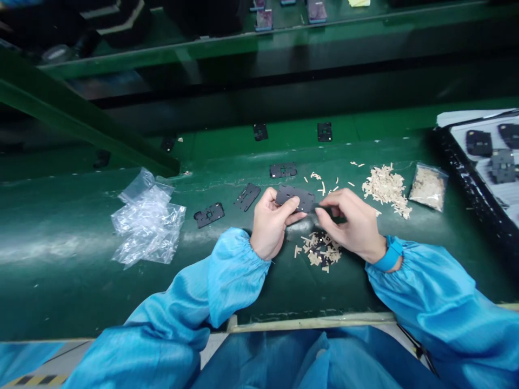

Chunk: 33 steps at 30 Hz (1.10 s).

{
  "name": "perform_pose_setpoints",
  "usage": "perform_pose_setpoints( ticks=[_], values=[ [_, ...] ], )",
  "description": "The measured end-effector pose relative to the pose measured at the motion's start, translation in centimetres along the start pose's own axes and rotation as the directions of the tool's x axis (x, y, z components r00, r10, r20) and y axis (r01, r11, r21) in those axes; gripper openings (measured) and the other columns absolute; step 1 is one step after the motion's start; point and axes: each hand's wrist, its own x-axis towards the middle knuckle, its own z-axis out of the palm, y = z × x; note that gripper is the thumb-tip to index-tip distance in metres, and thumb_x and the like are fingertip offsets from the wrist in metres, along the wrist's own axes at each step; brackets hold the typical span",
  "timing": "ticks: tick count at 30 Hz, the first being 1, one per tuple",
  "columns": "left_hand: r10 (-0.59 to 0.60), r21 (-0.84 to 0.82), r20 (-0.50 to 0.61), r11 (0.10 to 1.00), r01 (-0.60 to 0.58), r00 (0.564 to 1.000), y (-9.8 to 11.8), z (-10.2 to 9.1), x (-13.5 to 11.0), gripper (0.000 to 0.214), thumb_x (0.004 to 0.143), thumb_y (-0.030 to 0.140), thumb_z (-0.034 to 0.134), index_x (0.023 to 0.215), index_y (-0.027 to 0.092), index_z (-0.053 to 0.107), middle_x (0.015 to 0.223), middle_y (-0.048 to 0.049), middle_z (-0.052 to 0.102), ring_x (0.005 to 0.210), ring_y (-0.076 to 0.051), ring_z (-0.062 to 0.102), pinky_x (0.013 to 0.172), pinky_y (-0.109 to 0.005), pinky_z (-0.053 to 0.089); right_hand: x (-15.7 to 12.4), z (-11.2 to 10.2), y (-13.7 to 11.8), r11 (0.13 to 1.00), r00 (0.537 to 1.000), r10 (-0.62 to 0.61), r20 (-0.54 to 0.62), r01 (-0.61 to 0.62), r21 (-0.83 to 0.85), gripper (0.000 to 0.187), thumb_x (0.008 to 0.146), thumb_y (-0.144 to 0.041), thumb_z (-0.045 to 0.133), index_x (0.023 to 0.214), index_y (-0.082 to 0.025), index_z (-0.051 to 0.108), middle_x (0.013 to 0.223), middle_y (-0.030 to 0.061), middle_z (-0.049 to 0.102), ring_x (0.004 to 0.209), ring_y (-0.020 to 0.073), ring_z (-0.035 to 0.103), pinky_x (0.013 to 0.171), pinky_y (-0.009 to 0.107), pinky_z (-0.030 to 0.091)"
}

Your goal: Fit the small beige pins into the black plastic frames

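Note:
My left hand grips a flat black plastic plate with small holes and notches, thumb on top, above the green bench. At the plate's right end is my right hand, thumb and forefinger pinched together. What lies between those fingertips is too small to make out. Below the hands sits a loose pile of small beige strips with dark bits among them. Close to my left hand lie similar black plates, one tilted, one behind and one further left.
Clear plastic bags lie at left, near a green post. At right are a larger heap of beige strips, a filled zip bag and a black-edged tray holding dark plates. A raised shelf spans the back.

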Motion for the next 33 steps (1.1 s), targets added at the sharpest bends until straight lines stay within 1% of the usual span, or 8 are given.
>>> perform_pose_setpoints(
  ticks=[3, 5, 9, 12, 16, 23, 30, 33],
  values=[
    [-0.02, -0.043, 0.021, 0.999, 0.021, 1.0, 0.0, 0.0, -0.2, 0.04, 0.074, 0.029, 0.085, 0.086, 0.018, 0.049, 0.086, 0.0033, 0.067, 0.075, -0.007, 0.067, 0.065, -0.019, 0.063, 0.0, 0.1, -0.2, 0.999, 0.999, 0.036, -0.027, -0.036, 0.021, 0.038, 0.094, -0.021, 0.066, 0.132, -0.02, 0.062, 0.1, 0.0076, 0.071, 0.07, 0.0161, 0.061, 0.068, 0.033, 0.056],
    [-0.039, -0.072, 0.035, 0.997, 0.041, 0.999, 0.1, 0.2, -0.4, 0.04, 0.073, 0.029, 0.086, 0.087, 0.018, 0.05, 0.088, 0.003, 0.067, 0.076, -0.008, 0.068, 0.066, -0.019, 0.063, -0.1, 0.4, -0.4, 0.999, 0.999, 0.011, -0.047, -0.009, 0.044, 0.043, 0.096, -0.019, 0.064, 0.139, -0.021, 0.06, 0.104, 0.0079, 0.074, 0.077, 0.0173, 0.067, 0.073, 0.034, 0.059],
    [-0.08, -0.122, 0.061, 0.989, 0.087, 0.995, 0.2, 0.6, -1.2, 0.041, 0.072, 0.03, 0.087, 0.087, 0.018, 0.05, 0.091, 0.0027, 0.068, 0.077, -0.008, 0.068, 0.067, -0.018, 0.063, -0.6, 1.0, -0.9, 0.997, 0.987, 0.044, -0.156, -0.033, 0.07, 0.034, 0.096, -0.013, 0.063, 0.127, -0.025, 0.071, 0.105, 0.0059, 0.079, 0.087, 0.0184, 0.075, 0.077, 0.033, 0.062],
    [-0.092, -0.15, 0.061, 0.984, 0.1, 0.994, 0.3, 0.8, -1.6, 0.04, 0.074, 0.028, 0.086, 0.087, 0.018, 0.05, 0.092, 0.0023, 0.068, 0.077, -0.007, 0.067, 0.068, -0.017, 0.062, -0.9, 1.3, -1.3, 0.992, 0.969, 0.112, -0.221, -0.098, 0.075, 0.026, 0.094, -0.014, 0.068, 0.116, -0.026, 0.074, 0.1, 0.0041, 0.08, 0.079, 0.0171, 0.075, 0.071, 0.031, 0.062],
    [-0.091, -0.139, 0.051, 0.985, 0.098, 0.994, 0.3, 0.9, -1.8, 0.04, 0.073, 0.03, 0.086, 0.087, 0.019, 0.05, 0.091, 0.0029, 0.067, 0.077, -0.007, 0.067, 0.069, -0.018, 0.062, -1.1, 1.6, -1.6, 0.993, 0.943, 0.121, -0.311, -0.118, 0.03, 0.016, 0.09, -0.016, 0.073, 0.103, -0.026, 0.075, 0.092, 0.0042, 0.081, 0.071, 0.0176, 0.074, 0.06, 0.03, 0.06],
    [-0.07, -0.136, 0.061, 0.988, 0.078, 0.996, 0.2, 0.8, -1.6, 0.039, 0.075, 0.03, 0.086, 0.09, 0.019, 0.051, 0.091, 0.0033, 0.067, 0.078, -0.007, 0.068, 0.068, -0.017, 0.062, -1.1, 1.6, -1.6, 0.996, 0.946, 0.088, -0.312, -0.089, 0.009, 0.018, 0.088, -0.014, 0.074, 0.102, -0.026, 0.075, 0.091, 0.0042, 0.081, 0.071, 0.0184, 0.076, 0.058, 0.029, 0.06],
    [-0.067, -0.166, 0.059, 0.983, 0.076, 0.996, 0.2, 0.8, -1.6, 0.036, 0.077, 0.026, 0.084, 0.089, 0.019, 0.051, 0.089, 0.0036, 0.067, 0.079, -0.007, 0.067, 0.069, -0.018, 0.063, -1.3, 1.5, -1.6, 0.999, 0.955, 0.037, -0.293, -0.034, 0.017, 0.027, 0.089, -0.011, 0.072, 0.11, -0.027, 0.075, 0.099, 0.0044, 0.082, 0.075, 0.0192, 0.078, 0.065, 0.031, 0.065],
    [-0.07, -0.161, 0.04, 0.984, 0.076, 0.997, 0.2, 0.7, -1.5, 0.038, 0.076, 0.027, 0.084, 0.089, 0.02, 0.05, 0.089, 0.0037, 0.068, 0.079, -0.008, 0.068, 0.07, -0.018, 0.063, -1.4, 1.3, -1.9, 1.0, 0.968, -0.001, -0.251, 0.007, 0.021, 0.027, 0.088, -0.011, 0.073, 0.109, -0.027, 0.076, 0.098, 0.0039, 0.082, 0.078, 0.021, 0.079, 0.067, 0.033, 0.066]
  ],
)
